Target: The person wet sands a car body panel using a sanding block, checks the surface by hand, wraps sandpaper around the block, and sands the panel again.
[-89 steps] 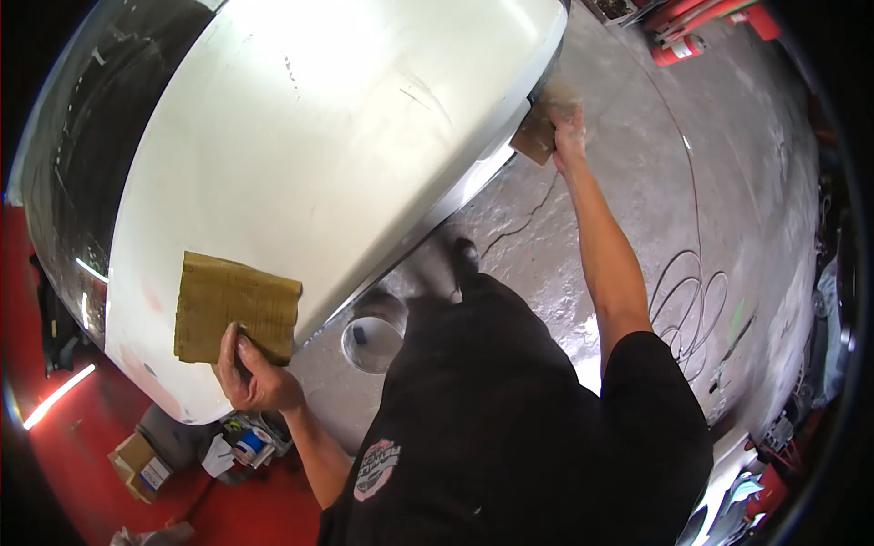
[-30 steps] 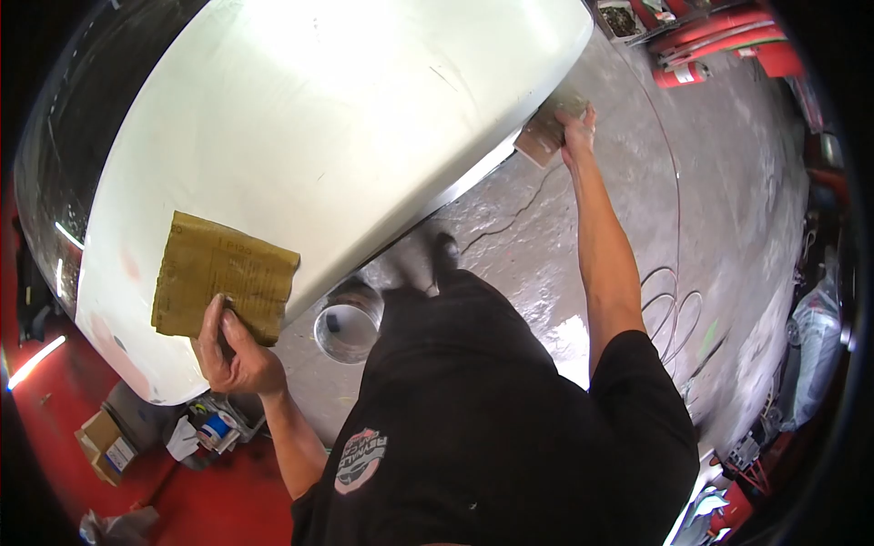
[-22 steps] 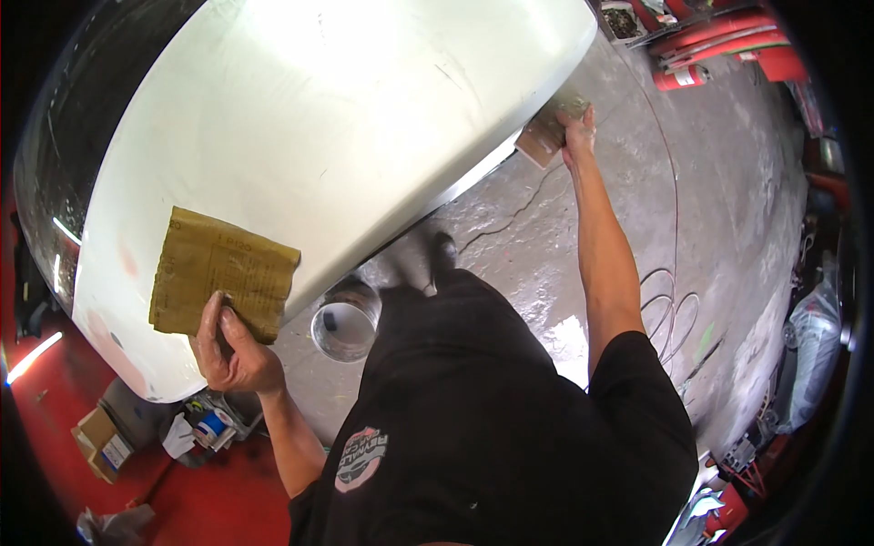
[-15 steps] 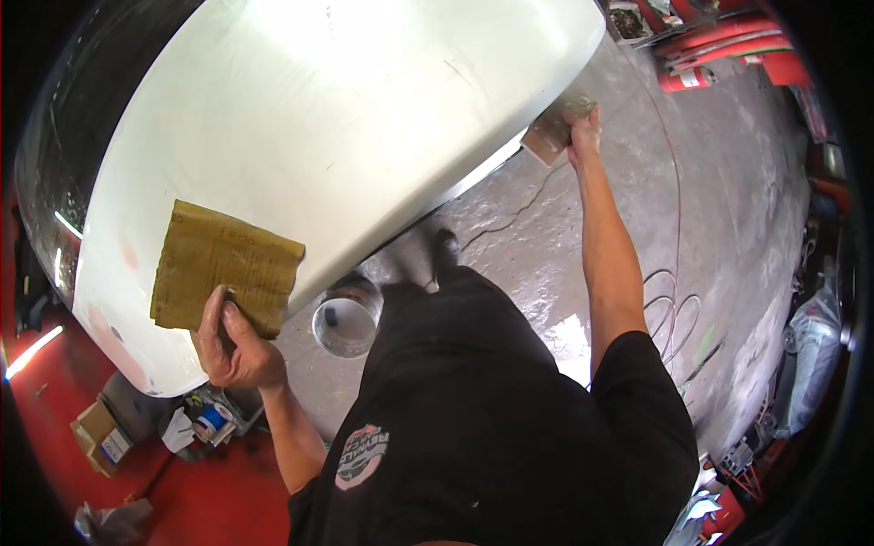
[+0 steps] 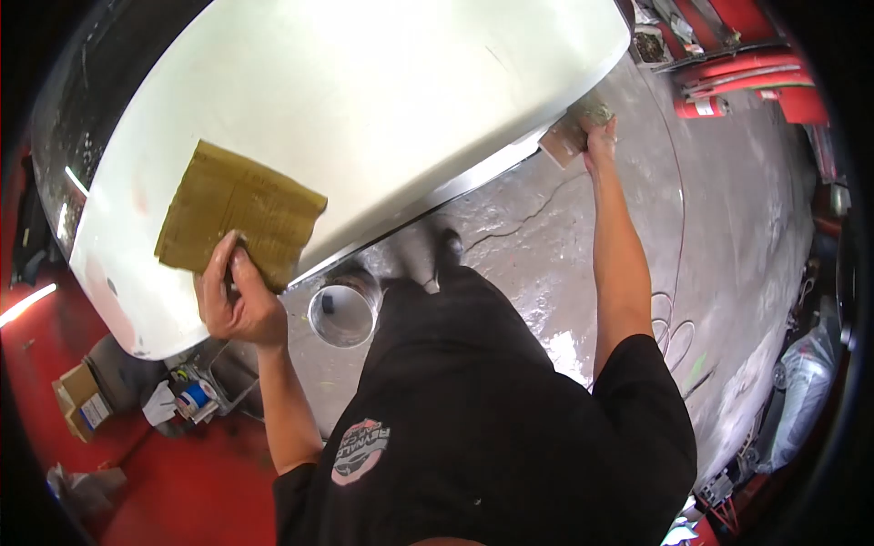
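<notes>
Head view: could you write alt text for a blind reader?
The left hand holds brown sandpaper over a white car panel; the right hand holds a brown flat piece near the panel's edge. A bucket stands nearby.

I can't read the print [image 5: 262, 185] on the paper [image 5: 202, 214] over the white panel [image 5: 364, 109], whose top runs past my view.

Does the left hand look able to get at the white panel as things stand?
Probably yes. The left hand overlaps the near edge of the white panel in view, with only the brownish sheet it holds seen in between. Whether the sheet touches the panel is unclear.
</notes>
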`<state>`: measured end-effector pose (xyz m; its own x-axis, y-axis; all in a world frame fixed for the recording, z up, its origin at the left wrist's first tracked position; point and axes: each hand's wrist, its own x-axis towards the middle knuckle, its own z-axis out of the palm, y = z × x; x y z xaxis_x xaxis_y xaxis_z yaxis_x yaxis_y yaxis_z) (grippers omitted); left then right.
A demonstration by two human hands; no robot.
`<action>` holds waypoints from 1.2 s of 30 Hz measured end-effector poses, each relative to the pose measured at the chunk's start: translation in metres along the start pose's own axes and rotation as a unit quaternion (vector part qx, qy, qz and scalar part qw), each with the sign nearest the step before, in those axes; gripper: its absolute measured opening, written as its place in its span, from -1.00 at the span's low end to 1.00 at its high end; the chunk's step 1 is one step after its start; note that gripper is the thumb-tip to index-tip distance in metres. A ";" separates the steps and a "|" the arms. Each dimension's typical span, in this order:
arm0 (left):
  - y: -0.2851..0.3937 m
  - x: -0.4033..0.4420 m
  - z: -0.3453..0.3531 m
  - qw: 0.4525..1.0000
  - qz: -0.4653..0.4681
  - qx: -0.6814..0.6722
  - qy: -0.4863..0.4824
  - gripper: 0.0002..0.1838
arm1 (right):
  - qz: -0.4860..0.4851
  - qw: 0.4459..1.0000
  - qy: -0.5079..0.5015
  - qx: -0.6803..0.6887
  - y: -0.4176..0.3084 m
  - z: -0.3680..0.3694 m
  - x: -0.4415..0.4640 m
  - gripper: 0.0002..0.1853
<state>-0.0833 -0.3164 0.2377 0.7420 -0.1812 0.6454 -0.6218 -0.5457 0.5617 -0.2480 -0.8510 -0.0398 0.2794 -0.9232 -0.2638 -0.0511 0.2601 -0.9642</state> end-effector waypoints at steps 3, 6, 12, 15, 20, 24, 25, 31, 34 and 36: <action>-0.007 -0.001 -0.003 0.999 0.000 -0.043 0.013 -0.77 | -0.037 0.994 -0.024 -0.100 -0.006 -0.005 -0.014 -0.01; -0.007 -0.015 -0.018 0.990 -0.075 -0.106 0.055 -0.77 | -0.195 0.944 -0.048 -0.262 -0.026 -0.006 -0.088 0.02; -0.003 -0.105 -0.060 0.996 0.021 -0.067 -0.054 -0.72 | -0.157 0.911 -0.319 -0.210 -0.062 0.016 -0.286 -0.23; -0.010 -0.133 -0.067 0.985 -0.075 -0.075 -0.134 -0.72 | -0.255 0.813 -0.466 -0.238 -0.109 0.062 -0.366 -0.50; -0.066 -0.169 -0.100 0.915 -0.300 -0.163 -0.214 -0.42 | -0.371 0.716 -0.564 -0.178 -0.114 0.161 -0.465 -0.51; -0.087 -0.178 -0.123 0.802 -0.330 -0.495 -0.057 -0.07 | -0.425 0.652 -0.593 -0.207 -0.097 0.222 -0.551 -0.48; -0.094 -0.182 -0.132 0.755 -0.343 -0.558 -0.010 -0.01 | -0.449 0.611 -0.613 -0.222 -0.094 0.233 -0.566 -0.47; -0.145 -0.196 -0.198 0.760 -0.376 -0.514 0.127 -0.29 | -0.490 0.509 -0.694 -0.139 -0.066 0.295 -0.630 -0.33; -0.160 -0.194 -0.222 0.709 -0.396 -0.560 0.163 -0.50 | -0.590 0.547 -0.559 -0.201 -0.092 0.324 -0.663 -0.25; -0.173 -0.200 -0.239 0.677 -0.391 -0.604 0.154 -0.47 | -0.559 0.549 -0.581 -0.217 -0.090 0.343 -0.682 -0.19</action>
<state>-0.1839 0.0099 0.1351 0.9910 0.0585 -0.1202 0.0407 0.7247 0.6879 -0.1053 -0.1478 0.2361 0.7797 0.4341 0.4512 0.6228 -0.6114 -0.4881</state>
